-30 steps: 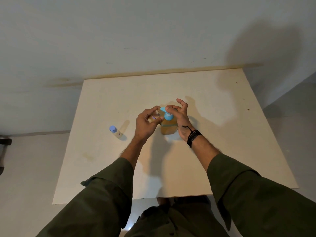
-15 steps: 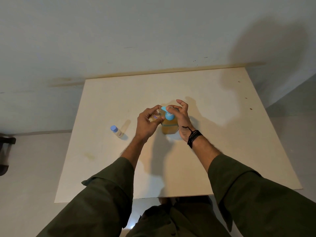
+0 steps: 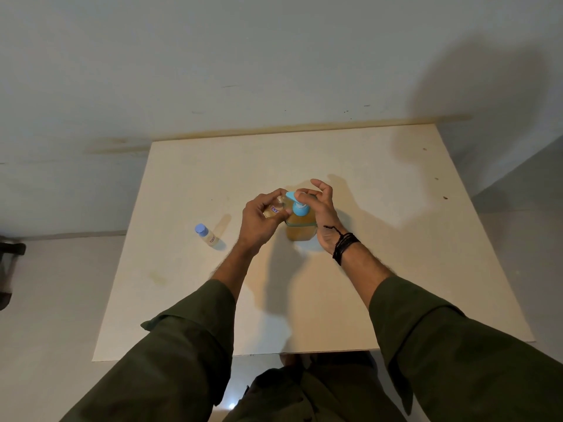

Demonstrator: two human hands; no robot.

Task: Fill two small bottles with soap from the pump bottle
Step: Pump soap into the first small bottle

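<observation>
- Left hand [image 3: 259, 219]: fingers and thumb are curled round a small uncapped bottle [image 3: 274, 210], holding it tilted with its mouth raised to the spout of the pump bottle [image 3: 300, 222].
- Right hand [image 3: 323, 214]: one fingertip rests on the blue pump head [image 3: 297, 205]; the other fingers are spread and loosely curled above it, gripping nothing.
- Pump bottle: stands upright near the middle of the table [image 3: 380, 239], between the two hands. It holds amber soap. Neither hand grips its body.
- Second small bottle [image 3: 205, 235]: stands upright on the table, well to the left of the left hand, with its blue cap on. Its fill level cannot be read with confidence.
- Step in hand, as judged: dispensing soap into the held bottle.
- Risk, misalignment: the held bottle's mouth is narrow and partly hidden by the fingers. If it sits beside the spout rather than under it, soap will run down the label, over the fingers or onto the table.
- Risk, tipping: a push on the pump head that is off centre could rock or slide the unsupported pump bottle and pull the spout off the mouth.
- Risk, overfill: the grip covers much of the held bottle, so the rising level is hard to watch.
- Risk, slip: soap on the fingers would weaken the grip on the held bottle.
</observation>
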